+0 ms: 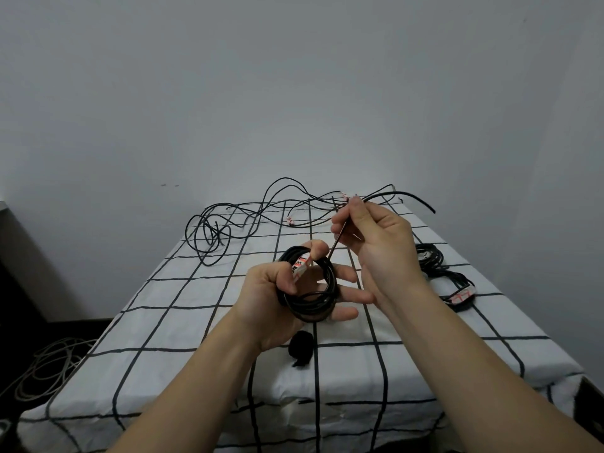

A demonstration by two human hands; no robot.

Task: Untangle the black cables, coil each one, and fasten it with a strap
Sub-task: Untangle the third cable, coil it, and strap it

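Observation:
My left hand (pixel 277 289) grips a round coil of black cable (pixel 313 302) with a white label under the thumb, held above the table's middle. From the coil, the cable's free tail (pixel 415 196) runs up through my right hand (pixel 376 243), which pinches it, and sticks out to the right. A loose tangle of black cable (pixel 222 230) sprawls over the far left of the table. A black strap roll (pixel 301 349) lies on the cloth just below my left wrist.
The table wears a white cloth with a black grid (pixel 163 322). Two coiled black cables (pixel 431 256) (pixel 457 289) with white labels lie at the right edge. Grey cable (pixel 45 367) is heaped on the floor at the left. A plain wall stands behind.

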